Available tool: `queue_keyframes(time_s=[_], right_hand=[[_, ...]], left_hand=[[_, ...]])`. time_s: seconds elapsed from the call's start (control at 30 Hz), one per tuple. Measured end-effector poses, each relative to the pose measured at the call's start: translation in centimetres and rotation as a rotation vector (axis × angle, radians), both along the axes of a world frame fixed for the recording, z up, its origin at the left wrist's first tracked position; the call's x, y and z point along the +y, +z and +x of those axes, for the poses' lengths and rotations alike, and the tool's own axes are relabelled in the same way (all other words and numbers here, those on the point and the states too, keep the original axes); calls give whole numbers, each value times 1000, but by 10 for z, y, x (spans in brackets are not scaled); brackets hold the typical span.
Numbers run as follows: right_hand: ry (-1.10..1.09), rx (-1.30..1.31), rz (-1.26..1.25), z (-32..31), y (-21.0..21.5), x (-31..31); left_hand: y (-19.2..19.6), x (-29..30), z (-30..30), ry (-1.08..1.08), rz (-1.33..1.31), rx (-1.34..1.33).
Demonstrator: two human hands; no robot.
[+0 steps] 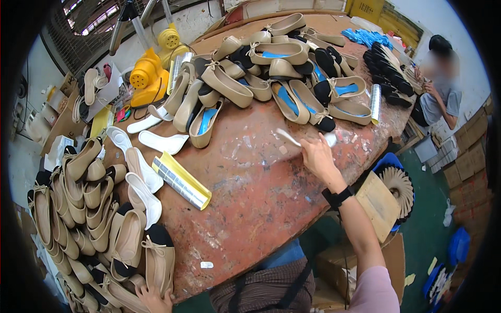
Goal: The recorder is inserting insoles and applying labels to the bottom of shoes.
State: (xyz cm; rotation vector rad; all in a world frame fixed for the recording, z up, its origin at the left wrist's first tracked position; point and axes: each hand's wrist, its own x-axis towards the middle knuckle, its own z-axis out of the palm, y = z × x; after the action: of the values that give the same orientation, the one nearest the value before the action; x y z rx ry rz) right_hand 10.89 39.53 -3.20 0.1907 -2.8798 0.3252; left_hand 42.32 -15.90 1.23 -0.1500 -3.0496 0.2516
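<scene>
A thin, white, motion-blurred piece [288,137] is held at the fingertips of the right hand [317,158], over the worn, reddish-brown tabletop [250,208]. Its outline is too smeared for its kind to be told, and whether a second white patch, showing just past the fingers, belongs to it cannot be made out. The right wrist is circled by a black wristband [337,197].

The left hand [153,300] is placed well apart from that grip, to its lower left, with the fingers against the near end of a beige flat shoe with a black toe and a thin bow [159,258]. Whether the shoe is grasped or only touched cannot be told.

Beyond the left hand, and to its left, a heap of beige flat shoes [91,193] is stacked. Just beyond the right hand, a broad pile of beige and black shoes [229,86] is spread, several lined with bright blue.

To the left of the right hand, a silver-and-yellow rolled sheet [182,182] is laid, with white, shoe-shaped insoles [145,201] beside it. Another silver roll [375,104] is stood to the right of the grip, near the pile. Farther off on that side, a row of black shoes [386,73] is lined up, and a seated person in a grey top [441,101] is seen.
</scene>
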Motion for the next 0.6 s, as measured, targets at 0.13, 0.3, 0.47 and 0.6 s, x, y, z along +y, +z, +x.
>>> queue_keyframes(time_s=[0.13, 0.3, 0.47, 0.6], right_hand=[[45, 90, 80, -33, 14, -4], [175, 164, 168, -99, 9, -32], [105, 88, 208, -186, -4, -56], [57, -79, 135, -211, -1, -60]], left_hand=[[-11, 22, 16, 436, 172, -130], [12, 51, -16, 279, 114, 139], [13, 81, -34, 125, 233, 237], [24, 100, -52, 53, 239, 190]])
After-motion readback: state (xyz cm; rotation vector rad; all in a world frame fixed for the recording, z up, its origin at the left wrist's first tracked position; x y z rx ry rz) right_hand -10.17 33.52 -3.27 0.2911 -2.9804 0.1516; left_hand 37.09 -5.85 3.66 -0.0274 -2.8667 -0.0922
